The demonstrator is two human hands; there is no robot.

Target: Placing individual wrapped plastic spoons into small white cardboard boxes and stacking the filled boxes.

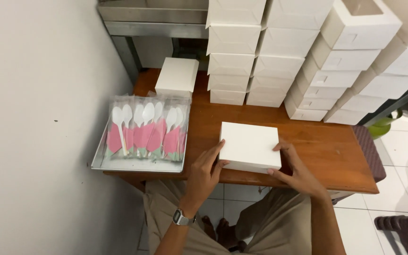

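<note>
Head view, looking down at the bench. I hold a closed white box (250, 145) flat on the wooden table (327, 151), close to its near edge and about centre of the view.

My left hand (205, 175) comes in from 7 o'clock. Its fingers are spread and pressed against the box's left side and near-left corner, with the fingertips lying up along the left edge. There is a metal-band wristwatch (182, 217) on that wrist.

My right hand (297, 171) comes in from 5 o'clock. The thumb sits at the box's right edge and the fingers wrap the near-right corner from below and the side. Both hands are clamped on the box from opposite sides, and the box rests on the table.

At 9 o'clock from the box, well apart from it, a shallow metal tray (101, 158) overhangs the table's left end. It holds clear packets of white plastic spoons with pink napkins (146, 130), laid in an overlapping row.

At 11 o'clock, behind the tray, a single closed white box (177, 75) lies flat.

From 12 to 2 o'clock, stacks of folded white boxes (284, 61) stand along the far edge of the table. The right-hand columns lean, and the top box there shows a window cut-out.

A plain wall (38, 118) runs down the left. White floor tiles (393, 184) show at 3 to 4 o'clock.
</note>
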